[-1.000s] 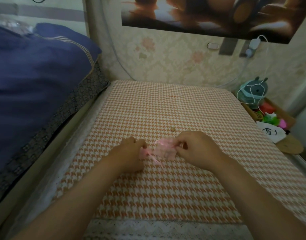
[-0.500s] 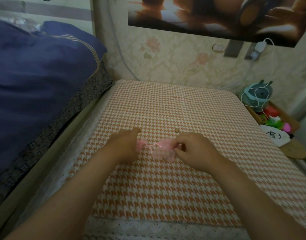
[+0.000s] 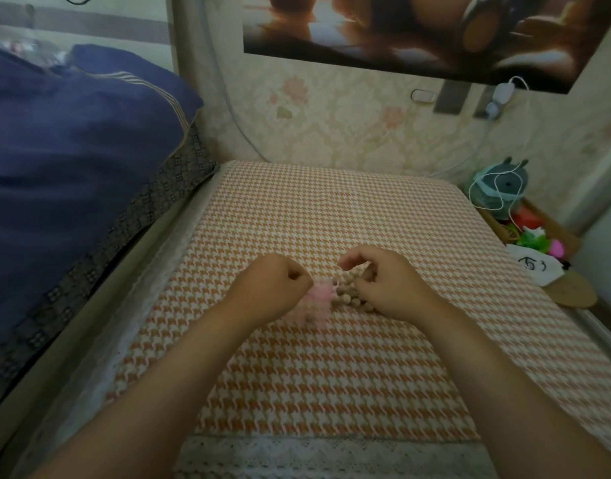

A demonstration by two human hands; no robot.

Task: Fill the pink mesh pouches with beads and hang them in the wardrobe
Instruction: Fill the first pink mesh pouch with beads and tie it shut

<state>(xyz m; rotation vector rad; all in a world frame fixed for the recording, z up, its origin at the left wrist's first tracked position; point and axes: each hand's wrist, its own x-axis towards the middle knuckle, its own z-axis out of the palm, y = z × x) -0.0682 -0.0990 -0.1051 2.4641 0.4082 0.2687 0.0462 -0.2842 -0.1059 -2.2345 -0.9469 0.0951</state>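
Note:
A small pink mesh pouch [image 3: 320,294] lies blurred on the orange houndstooth table cover [image 3: 331,375]. My left hand [image 3: 273,288] is curled into a fist at the pouch's left edge and grips it. A cluster of tan wooden beads [image 3: 347,296] sits just right of the pouch. My right hand [image 3: 387,285] arches over the beads, its lower fingers curled round some of them, thumb and forefinger raised and bent. Part of the bead pile is hidden under that hand.
A blue quilt [image 3: 72,150] is piled on the bed to the left. At the right edge stand a teal gadget with a white cable [image 3: 501,188], bright toys [image 3: 535,236] and a round wicker mat [image 3: 570,292]. A floral wall rises behind the table.
My right hand has let go of the pouch and lifted, uncovering a cluster of beads beside it. My left hand keeps its grip on the pouch. The camera has dipped slightly.

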